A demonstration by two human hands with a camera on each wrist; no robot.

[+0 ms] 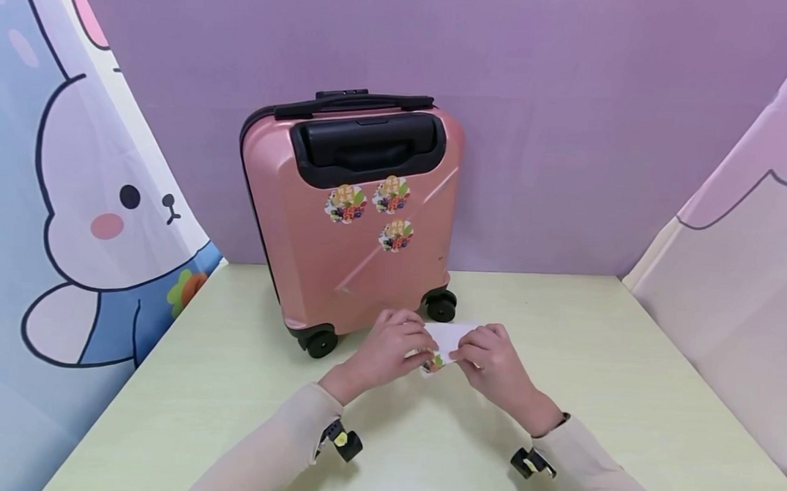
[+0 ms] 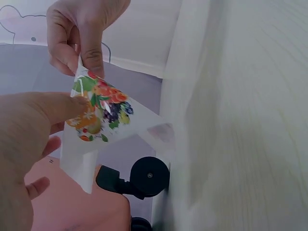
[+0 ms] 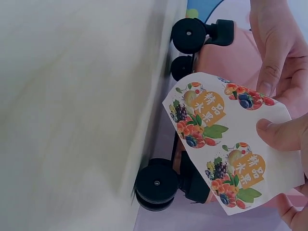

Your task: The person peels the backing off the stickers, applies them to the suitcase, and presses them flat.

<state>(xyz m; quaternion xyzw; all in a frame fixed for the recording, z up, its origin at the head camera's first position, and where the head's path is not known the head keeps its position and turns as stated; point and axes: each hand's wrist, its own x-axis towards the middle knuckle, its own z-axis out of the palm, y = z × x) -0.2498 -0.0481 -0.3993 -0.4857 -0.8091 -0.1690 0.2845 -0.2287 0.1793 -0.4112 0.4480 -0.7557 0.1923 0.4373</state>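
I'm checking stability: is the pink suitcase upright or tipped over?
Upright: the pink suitcase stands with its wheels on the table, top handle uppermost.

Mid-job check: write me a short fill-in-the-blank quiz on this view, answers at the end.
1. The shell of the suitcase is colored ____.
2. Counted in the head view, its visible face bears ____ round stickers.
3. The food printed on the sticker sheet, held by the left hand and right hand, is ____.
4. The suitcase's wheels are colored ____.

Missing words: pink; three; fruit; black.

Plain cream sleeves [image 1: 269,441], small black devices [image 1: 352,446] with yellow patches [image 1: 341,439] at both cuffs [image 1: 323,402]
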